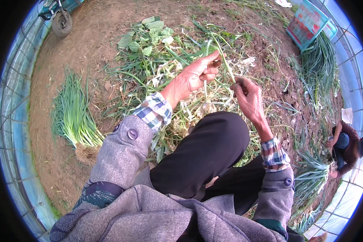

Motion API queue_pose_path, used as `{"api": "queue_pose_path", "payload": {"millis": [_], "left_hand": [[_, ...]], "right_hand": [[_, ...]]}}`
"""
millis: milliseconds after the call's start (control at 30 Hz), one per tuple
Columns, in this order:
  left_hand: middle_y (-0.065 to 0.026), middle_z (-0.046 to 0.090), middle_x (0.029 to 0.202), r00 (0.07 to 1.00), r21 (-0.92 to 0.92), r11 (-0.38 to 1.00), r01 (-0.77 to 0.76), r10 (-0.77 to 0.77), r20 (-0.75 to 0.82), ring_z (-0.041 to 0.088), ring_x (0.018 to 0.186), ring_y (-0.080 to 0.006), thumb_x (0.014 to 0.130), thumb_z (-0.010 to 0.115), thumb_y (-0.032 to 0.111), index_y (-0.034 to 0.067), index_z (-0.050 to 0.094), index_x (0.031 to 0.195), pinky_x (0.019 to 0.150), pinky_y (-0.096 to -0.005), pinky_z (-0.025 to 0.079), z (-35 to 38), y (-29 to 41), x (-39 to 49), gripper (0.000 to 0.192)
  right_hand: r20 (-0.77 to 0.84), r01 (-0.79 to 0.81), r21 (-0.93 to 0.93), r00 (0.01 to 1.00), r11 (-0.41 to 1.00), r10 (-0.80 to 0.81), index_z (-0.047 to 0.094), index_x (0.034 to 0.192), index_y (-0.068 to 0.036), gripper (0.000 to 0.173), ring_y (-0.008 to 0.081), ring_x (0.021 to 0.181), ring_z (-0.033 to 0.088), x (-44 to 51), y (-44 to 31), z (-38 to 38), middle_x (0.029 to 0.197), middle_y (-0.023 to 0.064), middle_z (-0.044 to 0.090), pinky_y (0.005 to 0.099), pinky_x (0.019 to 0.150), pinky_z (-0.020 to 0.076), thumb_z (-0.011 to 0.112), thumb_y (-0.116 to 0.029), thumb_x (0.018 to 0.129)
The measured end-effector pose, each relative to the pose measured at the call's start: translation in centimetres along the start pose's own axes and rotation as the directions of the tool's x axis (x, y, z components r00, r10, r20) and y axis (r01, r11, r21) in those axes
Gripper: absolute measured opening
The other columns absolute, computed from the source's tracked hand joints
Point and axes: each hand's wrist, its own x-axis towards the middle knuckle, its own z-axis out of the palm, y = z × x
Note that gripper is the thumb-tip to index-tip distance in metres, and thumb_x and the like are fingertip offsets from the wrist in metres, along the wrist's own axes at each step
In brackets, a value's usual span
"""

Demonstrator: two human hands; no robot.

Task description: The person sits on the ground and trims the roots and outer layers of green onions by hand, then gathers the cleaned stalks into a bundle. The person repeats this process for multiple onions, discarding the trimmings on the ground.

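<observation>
My left hand (201, 72) has its fingers curled around a green onion (205, 87), whose roots point down near my knee. My right hand (248, 95) pinches the lower end of a pale green onion stalk (225, 62) between thumb and fingers; the stalk slants up to the left, past my left fingertips. Under both hands lies a pile of stripped leaves and pale peelings (175, 69). On the soil to the left rests a bundle of green onions (75, 112), its brown roots towards me.
A teal crate (310, 25) lies tipped at the upper right beside piled green onions (319, 63). A co-worker (348, 145) crouches at the right by more onions (311, 172). A muddy wheel (62, 23) stands upper left. Plastic greenhouse walls (13, 121) curve along both sides.
</observation>
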Motion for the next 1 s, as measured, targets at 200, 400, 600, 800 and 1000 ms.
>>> {"api": "queue_pose_path", "payload": {"millis": [200, 400, 600, 800, 1000], "left_hand": [[0.0079, 0.047, 0.072, 0.995, 0.339, 0.937, -0.087, 0.096, -0.010, 0.032, 0.049, 0.0011, 0.095, 0.058, 0.022, 0.006, 0.064, 0.108, 0.039, -0.0162, 0.021, 1.1, -0.9, -0.6, 0.021], [0.0110, 0.041, 0.058, 0.979, 0.439, 0.882, -0.171, 0.201, -0.024, 0.032, 0.045, 0.0004, 0.094, 0.060, 0.020, 0.009, 0.063, 0.097, 0.039, -0.0179, 0.022, 1.3, -1.4, -0.7, 0.012], [0.0064, 0.051, 0.072, 0.897, 0.323, 0.878, -0.353, 0.415, -0.150, 0.037, 0.048, -0.0008, 0.094, 0.060, 0.016, 0.008, 0.064, 0.103, 0.039, -0.0173, 0.026, -0.2, -0.3, -1.2, 0.013], [0.0063, 0.051, 0.069, 0.799, 0.342, 0.823, -0.452, 0.545, -0.256, 0.039, 0.045, -0.0014, 0.090, 0.067, 0.020, 0.011, 0.060, 0.087, 0.036, -0.0184, 0.026, -1.2, 0.4, -1.3, 0.011], [0.0067, 0.053, 0.065, 0.780, 0.410, 0.790, -0.455, 0.576, -0.245, 0.039, 0.044, -0.0010, 0.086, 0.072, 0.020, 0.008, 0.064, 0.089, 0.035, -0.0174, 0.027, -0.6, -1.0, -1.1, 0.015]], "right_hand": [[0.289, -0.342, 0.670, 0.938, 0.659, 0.192, 0.061, 0.110, -0.001, 0.028, 0.0096, 0.082, 0.058, 1.8, 0.2, 0.3, 0.093, 0.0039, 0.065, 0.0246, 0.073, 0.0460, 0.057, -0.024, 0.095], [0.173, -0.316, 0.760, 0.941, 0.568, 0.291, 0.062, 0.095, -0.005, 0.016, 0.0082, 0.069, 0.054, 3.3, 1.7, 1.4, 0.079, 0.0004, 0.060, 0.0228, 0.062, 0.0432, 0.060, -0.021, 0.093], [-0.431, -0.205, 0.567, 0.751, 0.798, 0.500, 0.060, 0.081, -0.007, 0.014, 0.0091, 0.056, 0.038, 6.2, 10.1, -4.0, 0.066, 0.0002, 0.048, 0.0261, 0.050, 0.0346, 0.062, -0.018, 0.089], [-0.710, -0.166, 0.551, 0.422, 0.818, 0.564, 0.058, 0.088, 0.003, 0.016, 0.0130, 0.059, 0.053, 8.2, 18.0, -9.7, 0.065, 0.0068, 0.056, 0.0298, 0.044, 0.0405, 0.063, -0.012, 0.084], [-0.317, -0.029, -0.230, 0.947, 0.973, -0.047, 0.046, 0.134, -0.005, 0.051, 0.0221, 0.110, 0.054, 7.8, 6.4, -4.4, 0.131, 0.0167, 0.051, 0.0316, 0.082, 0.0530, 0.063, -0.010, 0.086]]}}
